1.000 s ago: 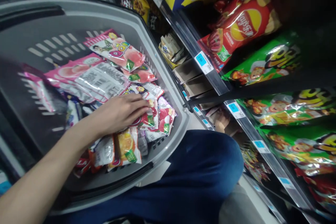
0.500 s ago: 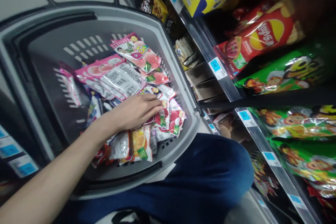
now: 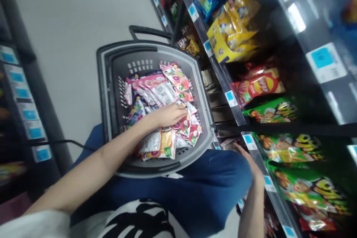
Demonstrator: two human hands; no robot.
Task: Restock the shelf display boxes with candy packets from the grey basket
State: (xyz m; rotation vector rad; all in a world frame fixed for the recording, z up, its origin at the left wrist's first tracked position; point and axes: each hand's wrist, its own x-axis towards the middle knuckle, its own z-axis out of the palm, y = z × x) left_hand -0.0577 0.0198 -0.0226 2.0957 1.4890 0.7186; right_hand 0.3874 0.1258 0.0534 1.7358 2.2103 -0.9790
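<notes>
A grey shopping basket (image 3: 199,93) with a black handle holds many small candy packets. My left hand (image 3: 171,114) lies palm down on these, its fingers stretched over a red-and-white gummy candy packet (image 3: 184,125). Around it are a pink peach gummy packet (image 3: 177,76), silver packet backs with a barcode (image 3: 164,93) and an orange packet (image 3: 168,141). At the right, beside my knee, my right hand (image 3: 249,160) reaches toward the lower shelf. Its visible fingers are stretched out; the knee hides part of the hand.
Shelves on the right carry red chip bags (image 3: 262,84), green snack bags (image 3: 290,147) and a yellow display box (image 3: 220,42). Price tags (image 3: 231,98) line the shelf edges. Another tagged shelf (image 3: 35,132) stands at the left, with grey floor (image 3: 72,15) between.
The view has drawn back, so the basket looks smaller and more shelves show. My right hand has come into sight by the lower shelf. My left hand stays on the packets.
</notes>
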